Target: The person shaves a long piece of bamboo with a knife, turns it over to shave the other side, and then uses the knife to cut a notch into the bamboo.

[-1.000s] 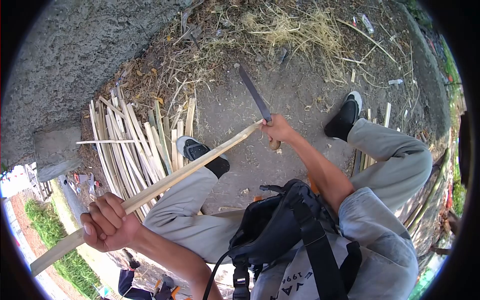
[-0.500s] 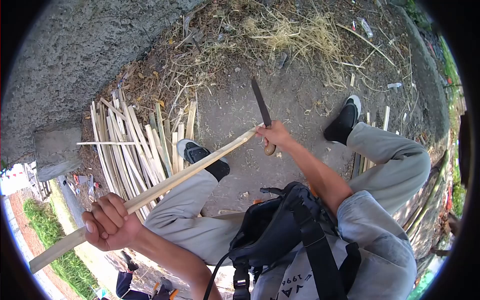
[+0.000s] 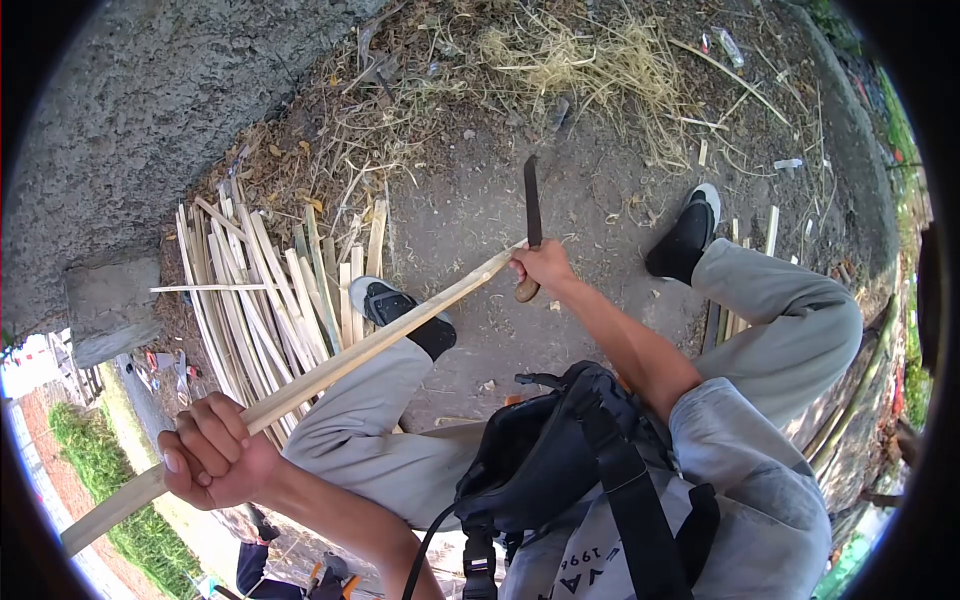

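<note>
A long pale strip of split wood or bamboo (image 3: 370,352) slants across the view from lower left to the centre. My left hand (image 3: 218,452) is closed in a fist round its lower part. At its far end my right hand (image 3: 546,267) grips a long knife (image 3: 533,203) with a dark blade and a rounded wooden handle. The blade points away from me, close to the strip's end. Fingers of my right hand are at that end too; whether they also pinch the strip is hidden.
Many split strips (image 3: 260,290) lie piled on the left, beside my left shoe (image 3: 400,312). Shavings (image 3: 575,65) cover the ground ahead. A black bag (image 3: 550,450) hangs at my front. A concrete block (image 3: 112,300) stands far left, and another person (image 3: 300,578) is partly visible at bottom left.
The knife blade has swung from leaning left to nearly straight ahead, its tip shifting right. My left hand and the strip have moved only slightly.
</note>
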The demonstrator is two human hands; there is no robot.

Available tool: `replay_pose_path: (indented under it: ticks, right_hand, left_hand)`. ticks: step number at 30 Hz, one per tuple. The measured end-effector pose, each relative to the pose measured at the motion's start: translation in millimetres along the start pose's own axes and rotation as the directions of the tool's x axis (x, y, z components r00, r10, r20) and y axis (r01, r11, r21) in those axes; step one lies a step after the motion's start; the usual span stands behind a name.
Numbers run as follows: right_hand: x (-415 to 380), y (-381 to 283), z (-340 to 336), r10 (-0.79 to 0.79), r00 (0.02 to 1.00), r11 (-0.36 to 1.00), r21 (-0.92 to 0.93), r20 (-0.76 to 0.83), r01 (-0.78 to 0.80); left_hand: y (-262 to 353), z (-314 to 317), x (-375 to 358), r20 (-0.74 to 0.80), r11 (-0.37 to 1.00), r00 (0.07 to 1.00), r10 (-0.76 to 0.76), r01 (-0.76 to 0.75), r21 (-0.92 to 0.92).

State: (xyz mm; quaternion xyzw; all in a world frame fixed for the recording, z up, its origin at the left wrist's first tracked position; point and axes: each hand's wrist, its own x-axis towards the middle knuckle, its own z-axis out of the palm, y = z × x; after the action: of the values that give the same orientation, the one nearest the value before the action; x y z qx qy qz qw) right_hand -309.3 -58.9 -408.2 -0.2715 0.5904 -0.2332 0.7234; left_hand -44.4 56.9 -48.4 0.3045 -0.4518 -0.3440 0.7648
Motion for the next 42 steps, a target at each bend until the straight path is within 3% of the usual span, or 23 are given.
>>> replay_pose_path:
  ticks: [5,11,13,18,20,22,23,24,26,29,32,33,35,36,39,42]
  right_hand:
    - [-1,6,0,0.022,1.0,1.0,0.023,0.01,-0.022]
    - [-10,0,-3,-0.024,0.994,0.995,0.09,-0.103,0.034]
    - [-20,-14,-6,-0.037,0.995,0.979,0.195,-0.094,0.055]
    - [-57,-54,-10,-0.088,0.996,0.897,0.433,-0.013,0.085]
    - [-66,-55,-5,-0.065,0.994,0.891,0.453,0.09,0.017]
    - [-55,-48,2,0.001,0.974,0.85,0.513,0.226,-0.12]
    - [-51,-48,0,-0.034,0.926,0.758,0.613,0.377,-0.222]
    - [-52,-56,-1,-0.085,0.877,0.751,0.608,0.473,-0.256]
    - [-70,-90,-4,-0.127,0.857,0.699,0.658,0.5,-0.28]
    - [-141,-156,-22,-0.298,0.921,0.812,0.575,0.252,0.106]
    - [-188,-189,-53,-0.448,0.893,0.773,0.525,0.055,0.355]
    - [-204,-197,-65,-0.48,0.877,0.77,0.471,-0.019,0.431]
    - [-204,-204,-92,-0.594,0.799,0.77,0.22,-0.096,0.599]
    - [-212,-206,-108,-0.616,0.773,0.781,0.013,-0.154,0.625]
    - [-249,-204,-141,-0.6,0.768,0.794,-0.284,-0.222,0.538]
    - [-232,-164,-162,-0.654,0.706,0.677,-0.627,-0.273,0.386]
  left_hand:
    - [1,1,-2,-0.011,1.0,1.0,0.007,-0.007,0.001]
    - [2,5,-3,-0.027,0.999,0.999,0.019,-0.019,0.027]
    - [3,5,-2,-0.055,0.998,0.998,0.005,-0.001,0.065]
    - [1,18,1,-0.309,0.993,0.951,0.0,0.038,0.116]
    - [2,25,1,-0.188,0.995,0.982,-0.028,0.045,0.087]
    - [-3,14,-1,-0.195,0.997,0.981,-0.026,0.039,0.062]
    - [-4,7,-1,-0.225,0.992,0.974,-0.041,0.066,0.107]
    - [-5,8,1,-0.342,0.991,0.936,-0.081,0.111,0.069]
    - [4,22,-1,-0.453,0.976,0.873,-0.18,0.217,0.033]
    - [1,35,-6,-0.488,0.976,0.849,-0.201,0.215,-0.029]
    - [1,50,-20,-0.433,0.973,0.883,-0.181,0.226,0.054]
    - [4,56,-26,-0.416,0.966,0.892,-0.177,0.239,0.101]
    - [0,53,-25,-0.283,0.996,0.956,-0.08,0.09,0.021]
    - [-4,53,-27,-0.226,0.999,0.974,-0.033,0.028,-0.024]
    - [1,76,-32,-0.378,0.999,0.926,0.001,0.015,0.04]
    - [-1,82,-34,-0.418,0.998,0.906,0.064,-0.051,0.043]
